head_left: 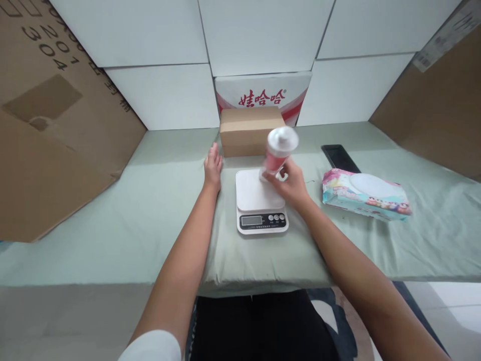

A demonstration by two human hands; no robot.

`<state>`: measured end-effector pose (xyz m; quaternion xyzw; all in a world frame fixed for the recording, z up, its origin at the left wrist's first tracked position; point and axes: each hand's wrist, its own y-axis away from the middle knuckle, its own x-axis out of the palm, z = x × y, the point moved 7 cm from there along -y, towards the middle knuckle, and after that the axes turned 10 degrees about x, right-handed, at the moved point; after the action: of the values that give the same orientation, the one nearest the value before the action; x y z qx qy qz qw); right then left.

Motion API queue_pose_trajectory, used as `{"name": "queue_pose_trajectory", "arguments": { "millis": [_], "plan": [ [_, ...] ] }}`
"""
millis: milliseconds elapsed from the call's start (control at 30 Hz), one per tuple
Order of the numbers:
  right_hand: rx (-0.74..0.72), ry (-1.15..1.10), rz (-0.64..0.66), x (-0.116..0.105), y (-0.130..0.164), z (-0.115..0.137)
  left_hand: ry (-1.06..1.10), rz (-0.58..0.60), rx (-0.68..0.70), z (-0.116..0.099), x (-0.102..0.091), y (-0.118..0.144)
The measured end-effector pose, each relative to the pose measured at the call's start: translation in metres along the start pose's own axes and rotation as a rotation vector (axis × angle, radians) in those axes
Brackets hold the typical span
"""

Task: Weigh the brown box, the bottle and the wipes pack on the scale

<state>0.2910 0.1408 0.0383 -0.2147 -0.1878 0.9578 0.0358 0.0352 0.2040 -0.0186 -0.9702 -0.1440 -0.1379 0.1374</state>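
Observation:
A white kitchen scale [260, 195] lies on the green cloth in front of me, its small display and several round buttons facing me. My right hand [289, 181] is closed round the lower part of a lidded cup [277, 155] over the scale's far right corner. The cup has a white lid and a pinkish-red body, smeared by motion, and I cannot tell whether its base touches the scale. My left hand [213, 168] rests on the cloth left of the scale, fingers stretched out and holding nothing, close to the brown cardboard box [244, 143].
A wet wipes pack [364, 195] lies right of the scale, with a black phone [340, 158] behind it. Behind the brown box stands a white and red carton [259, 87] against white panels. Large cardboard sheets [67, 150] flank both sides. The table edge is near my body.

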Motion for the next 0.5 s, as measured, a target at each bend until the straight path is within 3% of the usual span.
{"name": "queue_pose_trajectory", "arguments": {
  "millis": [133, 233, 500],
  "plan": [
    [0.118, -0.001, -0.31, -0.041, -0.018, -0.041, -0.002, -0.018, -0.005, 0.001, 0.0, 0.0],
    [0.168, 0.051, -0.458, -0.06, -0.024, -0.07, 0.013, -0.02, -0.014, 0.001, 0.001, 0.001],
    [0.238, 0.057, -0.507, -0.063, -0.034, -0.104, 0.009, -0.019, -0.016, -0.002, 0.001, 0.001]
  ]
}}
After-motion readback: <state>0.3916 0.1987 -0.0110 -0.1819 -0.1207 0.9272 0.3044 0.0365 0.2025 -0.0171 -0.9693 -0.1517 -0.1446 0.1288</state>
